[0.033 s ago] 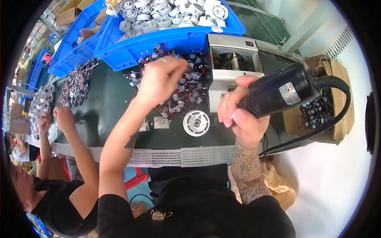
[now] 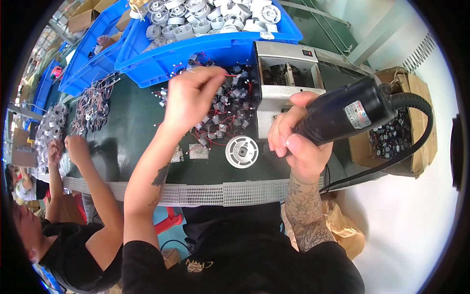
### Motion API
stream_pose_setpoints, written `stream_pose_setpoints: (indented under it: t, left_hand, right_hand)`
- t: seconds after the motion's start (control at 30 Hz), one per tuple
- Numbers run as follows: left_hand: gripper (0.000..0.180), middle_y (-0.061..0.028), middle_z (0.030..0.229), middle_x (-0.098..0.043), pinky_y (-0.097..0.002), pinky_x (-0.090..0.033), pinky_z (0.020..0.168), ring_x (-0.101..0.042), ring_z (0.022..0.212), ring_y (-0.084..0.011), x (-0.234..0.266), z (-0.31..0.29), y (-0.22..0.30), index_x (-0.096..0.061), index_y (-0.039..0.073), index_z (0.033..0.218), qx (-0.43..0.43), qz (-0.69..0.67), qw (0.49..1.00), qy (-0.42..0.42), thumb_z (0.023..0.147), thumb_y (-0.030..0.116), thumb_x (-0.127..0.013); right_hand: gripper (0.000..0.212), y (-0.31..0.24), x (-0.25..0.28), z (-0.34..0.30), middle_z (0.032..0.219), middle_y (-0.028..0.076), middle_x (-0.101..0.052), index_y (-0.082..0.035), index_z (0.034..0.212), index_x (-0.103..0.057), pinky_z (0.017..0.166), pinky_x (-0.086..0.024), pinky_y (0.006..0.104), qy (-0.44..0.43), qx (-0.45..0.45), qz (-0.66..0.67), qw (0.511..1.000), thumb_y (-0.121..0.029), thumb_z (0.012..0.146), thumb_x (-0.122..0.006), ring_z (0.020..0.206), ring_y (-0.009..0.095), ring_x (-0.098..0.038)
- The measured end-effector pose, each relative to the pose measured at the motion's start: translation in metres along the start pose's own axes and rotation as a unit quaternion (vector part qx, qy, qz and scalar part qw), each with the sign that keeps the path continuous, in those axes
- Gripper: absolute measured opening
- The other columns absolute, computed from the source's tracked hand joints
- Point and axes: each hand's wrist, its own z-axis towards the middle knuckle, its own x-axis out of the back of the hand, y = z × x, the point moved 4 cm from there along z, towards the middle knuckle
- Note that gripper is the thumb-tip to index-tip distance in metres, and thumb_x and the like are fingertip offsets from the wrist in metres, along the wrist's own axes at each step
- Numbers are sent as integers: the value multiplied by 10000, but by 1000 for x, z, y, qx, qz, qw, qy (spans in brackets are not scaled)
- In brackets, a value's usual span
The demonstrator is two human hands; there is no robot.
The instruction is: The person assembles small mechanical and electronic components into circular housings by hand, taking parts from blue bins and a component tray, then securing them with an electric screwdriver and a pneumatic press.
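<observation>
My right hand (image 2: 307, 147) is wrapped round a black corded electric screwdriver (image 2: 338, 112), its thick cable curving down on the right. Its tip end is hidden by my fingers. Over a pile of small grey motors with red wires (image 2: 235, 112), my left hand (image 2: 193, 93) is closed, thumb and fingers pinched together. A bit of red wire shows at these fingertips, but what they hold, if anything, I cannot make out. Between my arms, a round white plastic wheel part (image 2: 242, 152) with a square centre lies on the green table (image 2: 142, 152).
Behind the pile stands a blue bin (image 2: 196, 56) full of white wheel parts. A grey metal machine (image 2: 289, 68) sits to its right, beside a cardboard box (image 2: 426, 142) of small dark parts. A co-worker's hands (image 2: 68, 149) work at the left, near bundled wires (image 2: 95, 105).
My left hand has shifted slightly left over the motor pile. My right hand and the screwdriver stay where they were.
</observation>
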Motion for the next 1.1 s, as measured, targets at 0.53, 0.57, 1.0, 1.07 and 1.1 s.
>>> stream_pose_setpoints:
  t: [0.53,0.57,1.0,1.07,1.1]
  left_hand:
    - [93,-118,891,-685,-358,-516,700,-652,795,-286,2,-51,54,-683,8,886,-46,-73,960,-265,795,-4,-664]
    - [86,-109,846,-671,-379,-508,710,-630,811,-298,9,-54,53,-675,18,883,-22,-66,966,-247,802,6,-651]
    - [161,-69,791,-643,-350,-498,670,-587,803,-257,-12,-59,66,-689,42,866,-155,-14,963,-220,714,-1,-719]
    - [185,-69,816,-643,-353,-498,686,-581,812,-266,-13,-65,64,-684,41,873,-162,-16,962,-218,699,-12,-719]
    - [199,-68,833,-641,-359,-492,693,-575,808,-272,-13,-66,63,-678,47,870,-171,-20,964,-200,686,-20,-712]
  right_hand:
    - [568,-4,10,2,650,55,-486,49,1290,-355,454,-414,311,12,28,-4,1000,-133,824,-623,484,151,-474]
    - [568,-5,10,2,650,55,-486,49,1290,-355,454,-414,311,14,29,-5,999,-133,824,-623,484,151,-474]
    - [560,-33,22,0,663,95,-526,93,1239,-384,485,-448,296,89,110,30,989,25,738,-624,506,175,-515]
    - [551,-40,24,2,665,98,-538,95,1231,-389,484,-447,286,94,134,15,986,29,737,-625,507,168,-517]
    - [543,-43,25,2,666,101,-550,97,1224,-395,483,-447,277,95,157,4,983,32,737,-626,507,162,-519]
